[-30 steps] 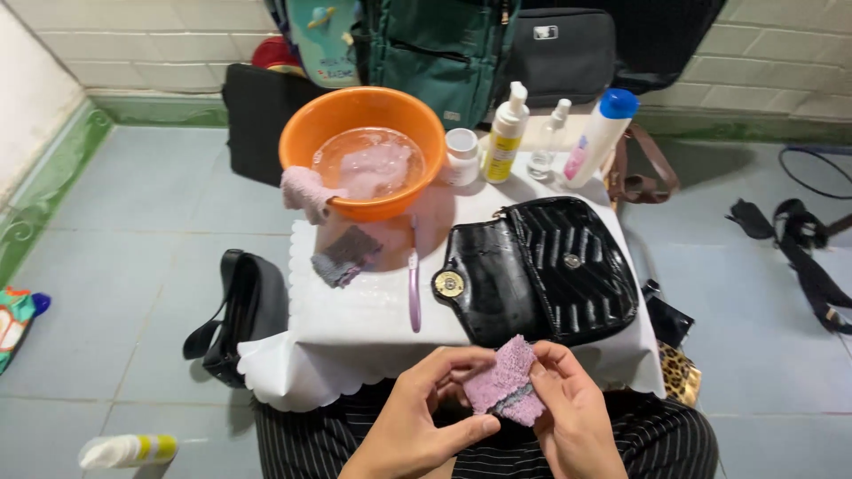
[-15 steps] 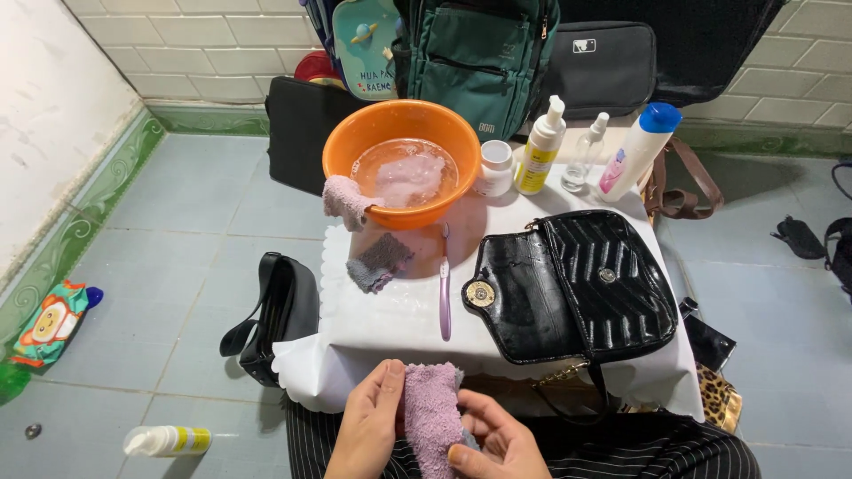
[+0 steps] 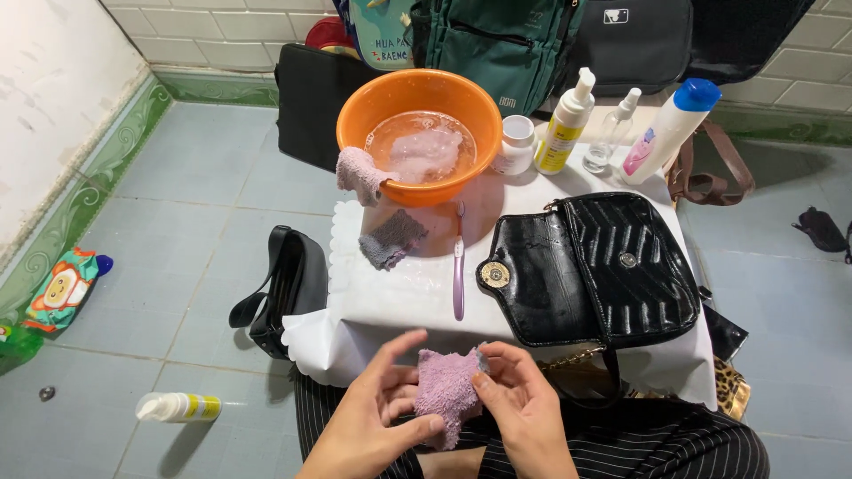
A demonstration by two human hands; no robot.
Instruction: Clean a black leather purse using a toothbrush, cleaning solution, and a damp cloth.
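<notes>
A small purple cloth (image 3: 444, 390) is held over my lap between both hands. My left hand (image 3: 377, 417) cups it from the left with fingers spread, and my right hand (image 3: 524, 404) pinches its right edge. Just beyond, on a small table with a white cover (image 3: 390, 302), lies a black quilted handbag (image 3: 595, 266) with its flap open. A purple toothbrush (image 3: 458, 270) and a grey cloth (image 3: 390, 238) lie left of the bag. An orange basin (image 3: 417, 133) of water holds a cloth, with a pink cloth (image 3: 359, 173) draped over its rim.
Behind the basin stand a white jar (image 3: 517, 142), a yellow-labelled pump bottle (image 3: 566, 124), a clear spray bottle (image 3: 612, 133) and a blue-capped bottle (image 3: 670, 129). A black bag (image 3: 284, 288) and a foam bottle (image 3: 177, 407) sit on the tiled floor at left. Backpacks line the wall.
My hands have turned and bunched the purple cloth over my lap. The view has shifted, so the table sits more to the right.
</notes>
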